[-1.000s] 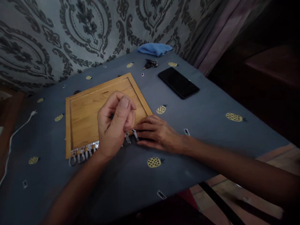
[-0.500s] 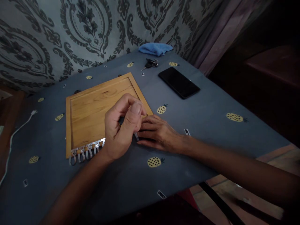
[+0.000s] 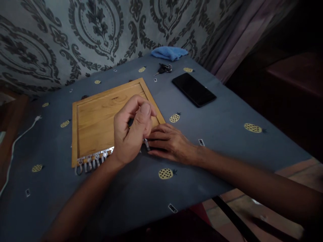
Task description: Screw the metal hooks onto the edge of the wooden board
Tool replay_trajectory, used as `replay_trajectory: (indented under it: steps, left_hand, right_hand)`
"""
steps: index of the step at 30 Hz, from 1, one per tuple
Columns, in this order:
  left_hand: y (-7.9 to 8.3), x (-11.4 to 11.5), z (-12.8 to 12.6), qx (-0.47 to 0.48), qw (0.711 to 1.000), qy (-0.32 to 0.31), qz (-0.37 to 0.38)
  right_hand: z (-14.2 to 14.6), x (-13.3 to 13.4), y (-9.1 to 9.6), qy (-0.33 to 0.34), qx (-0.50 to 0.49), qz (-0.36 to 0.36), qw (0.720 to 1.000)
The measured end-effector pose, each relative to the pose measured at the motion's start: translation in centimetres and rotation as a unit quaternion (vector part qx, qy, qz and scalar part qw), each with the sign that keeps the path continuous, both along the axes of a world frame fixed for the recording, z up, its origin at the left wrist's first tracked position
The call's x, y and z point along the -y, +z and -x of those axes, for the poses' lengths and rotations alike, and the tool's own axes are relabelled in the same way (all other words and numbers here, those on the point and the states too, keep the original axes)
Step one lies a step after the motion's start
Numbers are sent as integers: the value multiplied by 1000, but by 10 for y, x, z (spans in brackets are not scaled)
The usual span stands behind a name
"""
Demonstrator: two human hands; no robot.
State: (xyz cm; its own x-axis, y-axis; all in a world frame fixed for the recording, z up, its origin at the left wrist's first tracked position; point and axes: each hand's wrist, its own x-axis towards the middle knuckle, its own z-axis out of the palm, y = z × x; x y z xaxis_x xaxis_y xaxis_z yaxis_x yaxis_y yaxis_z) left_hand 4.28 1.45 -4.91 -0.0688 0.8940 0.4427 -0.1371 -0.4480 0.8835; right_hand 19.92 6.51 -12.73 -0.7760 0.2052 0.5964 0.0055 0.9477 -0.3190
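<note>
A wooden board (image 3: pixel 98 119) with a raised rim lies on a blue cloth with pineapple prints. A row of small metal hooks (image 3: pixel 92 160) is fixed along its near edge. My left hand (image 3: pixel 131 132) hovers over the board's near right corner, fingers and thumb pinched together around something I cannot make out. My right hand (image 3: pixel 169 143) lies flat on the cloth by that same corner, fingers stretched toward a hook that shows between the two hands.
A black phone (image 3: pixel 194 89), a bunch of keys (image 3: pixel 163 68) and a folded blue cloth (image 3: pixel 169 52) lie at the far side. A white cable (image 3: pixel 15 144) runs along the left. Patterned fabric hangs behind. The table edge drops off at the right and near side.
My left hand has shifted to the right along the board's near edge, toward my right hand, and now hides the hooks there. My right hand has stayed in place.
</note>
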Motion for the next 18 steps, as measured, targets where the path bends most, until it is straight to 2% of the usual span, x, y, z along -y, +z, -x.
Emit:
replay_trajectory:
  steps: [5,10,15,18]
  left_hand:
    - [0,0,-1,-28,999,18,6]
    - [4,-2,-1,-22,995,80,55]
    - [6,-3,-5,6,997,26,72]
    - [8,-4,-5,-5,997,-29,71]
  right_hand:
    - [0,1,3,1,5,1,1000]
    - [0,0,-1,10,6,14,1000]
    - [0,0,-1,4,12,20,1000]
    - [0,1,1,6,17,14,1000]
